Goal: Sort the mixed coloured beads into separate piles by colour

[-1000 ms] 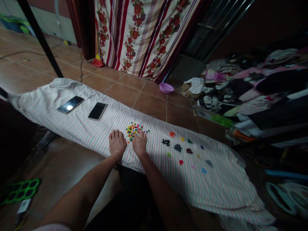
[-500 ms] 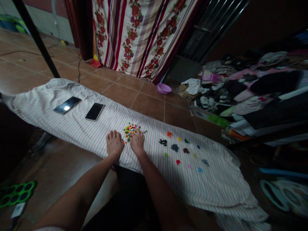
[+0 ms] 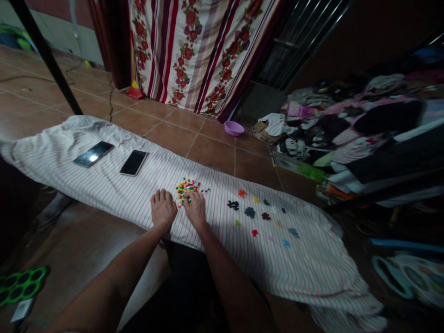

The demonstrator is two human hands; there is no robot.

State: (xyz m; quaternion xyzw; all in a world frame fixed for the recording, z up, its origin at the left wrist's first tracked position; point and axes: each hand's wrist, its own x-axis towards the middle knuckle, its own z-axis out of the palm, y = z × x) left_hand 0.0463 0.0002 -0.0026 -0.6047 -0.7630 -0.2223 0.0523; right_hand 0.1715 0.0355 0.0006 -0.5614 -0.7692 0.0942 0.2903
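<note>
A mixed pile of tiny coloured pieces [image 3: 187, 186] lies on the striped cloth in front of me. My left hand [image 3: 163, 208] rests palm down on the cloth, just left of the pile, with its fingers stretched out and nothing in it. At the pile's near right edge, my right hand [image 3: 195, 208] has its fingers curled down among the pieces; what lies between the fingertips is hidden. Small groups sorted by colour are spread to the right, among them orange [image 3: 242, 193], black [image 3: 233, 205], dark grey [image 3: 250, 212], brown [image 3: 266, 216] and red [image 3: 255, 233] ones.
Two phones [image 3: 133, 163] lie on the left part of the striped cloth [image 3: 215, 222]. Beyond it are a purple basin [image 3: 234, 128] on the tiled floor and a flowered curtain [image 3: 194, 55]. Heaped clothes [image 3: 347, 120] fill the right side.
My right hand has shifted slightly along the near edge of the pile, its fingers still down at the pieces. My left hand stays flat in place. The view has moved a little.
</note>
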